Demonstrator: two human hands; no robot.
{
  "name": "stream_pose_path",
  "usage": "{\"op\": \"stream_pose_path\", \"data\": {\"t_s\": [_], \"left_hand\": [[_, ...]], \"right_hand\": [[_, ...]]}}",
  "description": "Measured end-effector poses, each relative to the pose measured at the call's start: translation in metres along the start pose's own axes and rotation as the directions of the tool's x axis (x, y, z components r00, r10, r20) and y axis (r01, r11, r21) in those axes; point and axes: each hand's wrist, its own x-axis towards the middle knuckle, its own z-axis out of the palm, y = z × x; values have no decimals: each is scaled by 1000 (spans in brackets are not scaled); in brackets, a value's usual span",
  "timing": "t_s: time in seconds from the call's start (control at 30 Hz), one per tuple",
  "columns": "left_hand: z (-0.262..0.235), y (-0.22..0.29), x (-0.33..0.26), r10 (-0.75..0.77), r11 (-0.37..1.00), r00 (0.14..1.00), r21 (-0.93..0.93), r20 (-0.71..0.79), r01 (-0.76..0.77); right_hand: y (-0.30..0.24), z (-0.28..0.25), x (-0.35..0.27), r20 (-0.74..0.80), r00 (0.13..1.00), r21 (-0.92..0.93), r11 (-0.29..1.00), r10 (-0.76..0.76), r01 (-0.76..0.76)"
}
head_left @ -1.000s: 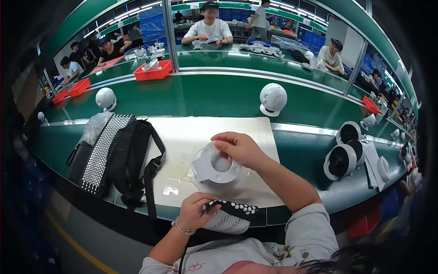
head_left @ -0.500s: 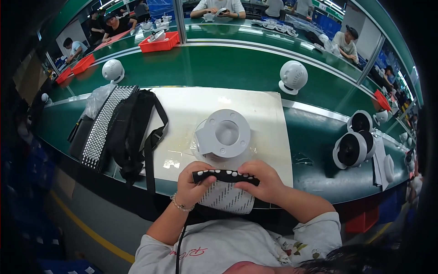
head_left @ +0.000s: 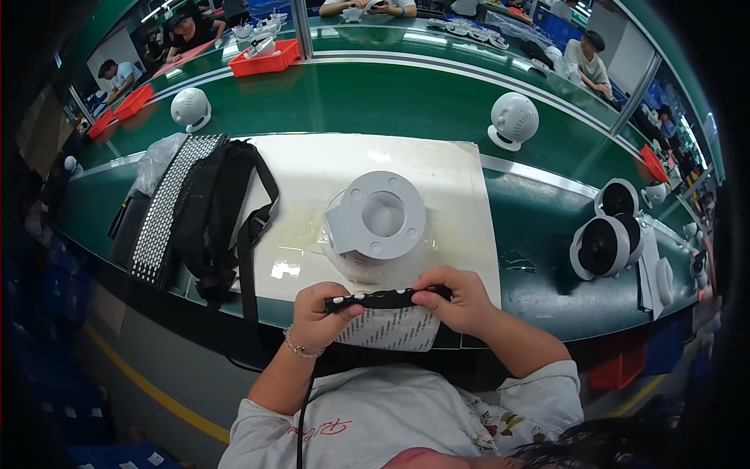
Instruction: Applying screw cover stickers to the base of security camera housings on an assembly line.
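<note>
Between my hands is a black sheet dotted with white rounds (head_left: 383,299), bent so that a narrow strip of its face shows. My left hand (head_left: 316,314) pinches its left end and my right hand (head_left: 461,302) grips the right end, thumb on the strip. Below it hangs white paper with dark diagonal print (head_left: 391,332), seemingly the sheet's backing; I cannot tell if they are joined. Just beyond my hands, a light grey ring-shaped plastic part (head_left: 351,228) with a side tab rests over clear plastic wrap on the white board (head_left: 457,187).
To the left lie a black bag with straps (head_left: 211,219) and another white-dotted black sheet (head_left: 168,215). White round devices (head_left: 514,119) stand on the green bench beyond. Several black-faced white round units (head_left: 601,246) are at right. Other people work past a red bin (head_left: 266,61).
The view has shifted slightly. My right fingers have moved along the strip and now cover more of its right part; fewer white dots show. Both hands still hold it.
</note>
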Motion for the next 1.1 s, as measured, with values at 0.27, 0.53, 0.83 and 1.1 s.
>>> {"op": "stream_pose_path", "data": {"t_s": [0.27, 0.53, 0.83, 1.1], "left_hand": [[4, 9, 2, -237, 971, 970, -49, -44, 235], [7, 9, 13, 169, 893, 978, 401, 126, -206], [10, 11, 15, 191, 859, 970, 453, 151, -240], [11, 12, 15, 157, 867, 980, 457, 123, -197]], "right_hand": [[1, -11, 10, 241, 892, -324, 835, -383, 445], [-1, 2, 3, -9, 952, -57, 951, -306, 305], [-4, 13, 3, 68, 925, -416, 832, -374, 367], [2, 18, 5, 78, 849, -382, 771, -523, 510]]}}
